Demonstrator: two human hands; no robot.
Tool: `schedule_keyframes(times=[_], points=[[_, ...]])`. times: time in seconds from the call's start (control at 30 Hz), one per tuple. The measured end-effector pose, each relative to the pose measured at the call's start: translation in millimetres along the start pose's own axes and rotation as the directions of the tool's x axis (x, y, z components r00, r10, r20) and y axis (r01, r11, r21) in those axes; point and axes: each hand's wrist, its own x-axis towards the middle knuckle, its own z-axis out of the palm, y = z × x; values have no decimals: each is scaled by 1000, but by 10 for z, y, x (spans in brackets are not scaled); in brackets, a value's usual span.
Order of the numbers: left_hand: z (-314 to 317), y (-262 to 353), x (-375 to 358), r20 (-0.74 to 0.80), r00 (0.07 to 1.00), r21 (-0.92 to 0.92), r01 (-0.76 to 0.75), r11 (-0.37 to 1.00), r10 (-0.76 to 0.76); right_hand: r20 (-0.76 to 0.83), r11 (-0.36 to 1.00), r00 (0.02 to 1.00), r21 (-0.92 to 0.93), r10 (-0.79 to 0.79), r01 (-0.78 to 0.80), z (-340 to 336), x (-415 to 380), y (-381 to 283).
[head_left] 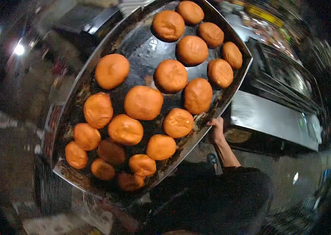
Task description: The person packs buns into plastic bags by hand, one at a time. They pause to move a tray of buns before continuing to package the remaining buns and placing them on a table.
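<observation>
Head view: gripping side of tray (140, 51) with right hand (217, 131); can't tell grip of left hand (111, 206), dim by tray's near edge. See brown buns (143, 102) in tray, left of and beyond right hand; metal surface (271, 117) to its right.

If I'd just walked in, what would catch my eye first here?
Probably the orange-brown buns, scattered across a big dark tray that fills the middle of the view. Next might come the right hand, gripping the tray's lower right edge, and then the bright light at the upper left, glaring against dim surroundings.
</observation>
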Motion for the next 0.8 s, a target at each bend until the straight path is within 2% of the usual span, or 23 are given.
schedule_keyframes(times=[0.03,0.07,0.13,0.17,0.2,0.23,0.27,0.3,0.33,0.37,0.4,0.43,0.47,0.5,0.53,0.57,0.6,0.63,0.67,0.7,0.73,0.8], points=[[296,173,-155,55,997,-17,-61,998,61,-23,999,999,-29,-41,40,-469,37,-218],[651,292,-363,125,986,-41,-110,993,115,-157,988,986,137,-51,73,-816,-11,-490],[1409,534,-801,285,927,-91,-227,970,244,-243,982,962,113,-123,154,-1871,180,-761],[1776,626,-949,395,854,-145,-306,941,339,-200,972,959,78,-203,222,-2411,261,-877],[2098,707,-1173,288,955,-103,-41,994,69,-482,967,860,91,-166,237,-2625,180,-1211],[2033,597,-281,482,874,-117,-11,993,66,-457,967,857,-25,-238,255,-1926,-2,-1189],[2404,825,-228,655,749,-134,-19,991,103,-432,955,853,-106,-295,276,-2237,45,-1213],[2637,1236,180,700,709,-99,-32,995,93,-478,948,819,-129,-318,293,-2002,60,-1096],[2969,1608,45,742,667,-41,-50,998,64,-524,947,790,-146,-318,285,-2289,134,-956],[3419,1758,-358,795,602,-35,-79,996,76,-568,955,783,-21,-255,296,-3024,350,-935],[3786,2643,-956,807,591,-63,89,994,-2,-620,975,762,-21,-187,223,-3252,325,-1150],[4110,2782,-1052,854,506,74,112,991,-121,-617,946,763,90,-193,313,-3272,335,-1461],[4646,2739,-1549,861,496,-34,-169,985,114,-609,898,772,218,-181,382,-3702,470,-1700],[4967,2946,-1811,885,452,-122,-6,993,111,-635,862,744,239,-210,447,-3807,557,-1839],[5455,2589,-1604,939,323,-143,49,988,120,-650,826,721,254,-240,504,-3775,668,-1968],[5636,3106,-1963,931,349,-79,-96,992,108,-521,867,747,27,-413,498,-3943,751,-2015],[5887,3168,-2086,945,256,-193,-74,978,206,-488,879,732,-236,-476,414,-3918,837,-2091],[6060,3234,-2140,989,120,-78,-121,990,92,-464,739,635,-619,-617,265,-3920,931,-2073],[6250,3171,-2195,999,23,37,-83,996,-35,-337,455,560,-887,-757,81,-3923,1087,-2070],[6275,3183,-2323,998,49,-33,-85,996,37,-173,231,461,-970,-871,73,-3938,1262,-2013],[6202,3081,-2363,990,37,-133,-26,991,134,21,3,346,-998,-938,69,-3927,1436,-1948],[5959,2863,-2198,997,-23,-75,-174,982,72,188,-245,600,-969,-777,-13,-3820,1684,-1987]])
